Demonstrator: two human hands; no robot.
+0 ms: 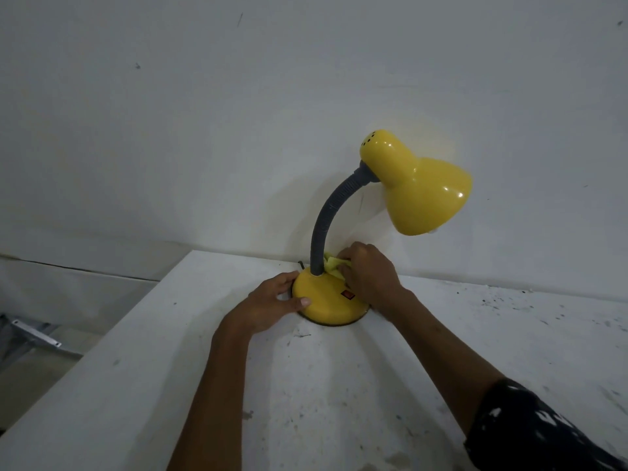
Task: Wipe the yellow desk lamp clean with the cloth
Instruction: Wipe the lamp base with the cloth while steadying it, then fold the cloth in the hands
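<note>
Head view: the yellow desk lamp stands on the white table, close to the wall. My left hand is spread wide around the left edge of the lamp's base, thumb on its front, bracing it. My right hand is closed around the cloth, pressing it on the base just beside the foot of the grey flexible neck.

Risks — if I push hard against the neck, the shade could swing and probably tap the wall, or the lamp could tip if my left hand lets go. Rubbing over the red switch might flick it.

Hard to see: most of the cloth is under my fingers — only a yellow-green bunch shows. Back of the base is hidden. A dark bit behind the base may be the cord; can't tell. Bulb barely visible under the shade.
</note>
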